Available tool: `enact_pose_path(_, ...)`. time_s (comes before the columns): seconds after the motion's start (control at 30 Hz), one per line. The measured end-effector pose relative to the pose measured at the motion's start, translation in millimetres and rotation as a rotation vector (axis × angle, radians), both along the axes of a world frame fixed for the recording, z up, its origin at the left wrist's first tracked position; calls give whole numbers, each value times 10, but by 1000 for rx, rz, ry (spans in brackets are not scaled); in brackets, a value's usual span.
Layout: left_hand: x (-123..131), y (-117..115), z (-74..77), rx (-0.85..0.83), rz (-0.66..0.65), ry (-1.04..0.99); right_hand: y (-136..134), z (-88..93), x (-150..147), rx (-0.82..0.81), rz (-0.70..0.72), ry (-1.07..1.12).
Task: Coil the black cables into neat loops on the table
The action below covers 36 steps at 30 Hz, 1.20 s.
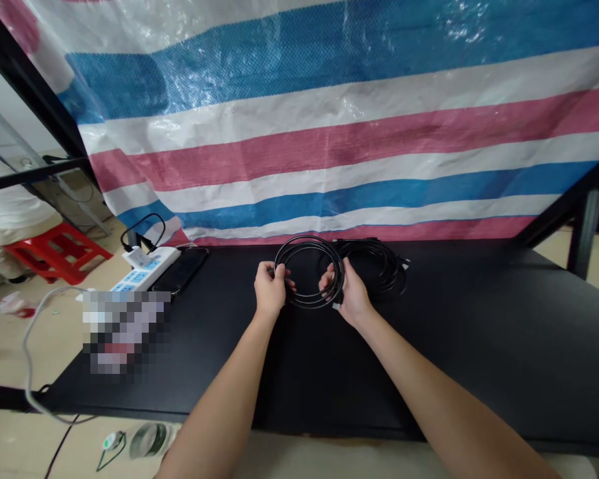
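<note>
The left hand and right hand are both curled closed around opposite sides of a coil of thin black cable, holding the glossy rubbery loops upright as a rough ring, with the bare forearms angling in from the lower corners. A small connector end pokes out below the right hand. The coil sits over a matte black tabletop; whether it touches is hard to tell from this angle. Just behind and to the right lies a looser bundle of black cable. Farther left sit a dark smartphone and a white power strip, before a striped woven tarp.
</note>
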<state>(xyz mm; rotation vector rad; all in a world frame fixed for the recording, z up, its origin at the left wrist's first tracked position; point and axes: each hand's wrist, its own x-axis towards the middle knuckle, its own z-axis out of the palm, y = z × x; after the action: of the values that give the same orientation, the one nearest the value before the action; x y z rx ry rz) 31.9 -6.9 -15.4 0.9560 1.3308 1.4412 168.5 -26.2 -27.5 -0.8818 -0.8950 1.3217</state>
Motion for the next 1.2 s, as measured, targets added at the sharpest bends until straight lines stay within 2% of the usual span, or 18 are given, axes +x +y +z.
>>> enact_pose_path(0.17, -105, 44, 17, -62, 5, 245, -8, -44, 2, 51, -23, -200)
enact_pose_path(0.37, -280, 28, 102, -134, 22, 792, 3, -210, -39, 57, 37, -296)
enact_pose_path(0.43, -280, -3, 118, -129, 28, 928, 5, -270, -39, 99, -35, -396)
enact_pose_path(0.53, -261, -48, 117, -152, 33, 982, 2, -337, -43, 197, -165, -621)
enact_pose_path(0.63, -273, -59, 97, -157, 25, 1086, -2, -374, -63, 305, -199, -829)
enact_pose_path(0.7, -289, -47, 78, -94, 11, 1187, -1, -392, -83, 362, -215, -945)
enact_pose_path(0.8, -274, -32, 47, 135, 33, 1227, 5, -415, -106, 388, -268, -1052)
enact_pose_path(0.87, -234, -41, 31, 268, 38, 1214, 10, -421, -114, 382, -295, -1067)
enact_pose_path(1.03, -166, -102, 54, 404, 71, 1148, 2, -392, -128, 386, -287, -1019)
enact_pose_path(1.07, -171, -113, 70, 436, 7, 1119, 0, -384, -130, 388, -283, -1011)
enact_pose_path(1.1, -180, -123, 86, 456, -116, 1087, 0, -378, -131, 391, -280, -1007)
enact_pose_path(1.2, -203, -142, 119, 393, -619, 1000, 10, -372, -126, 392, -273, -1003)
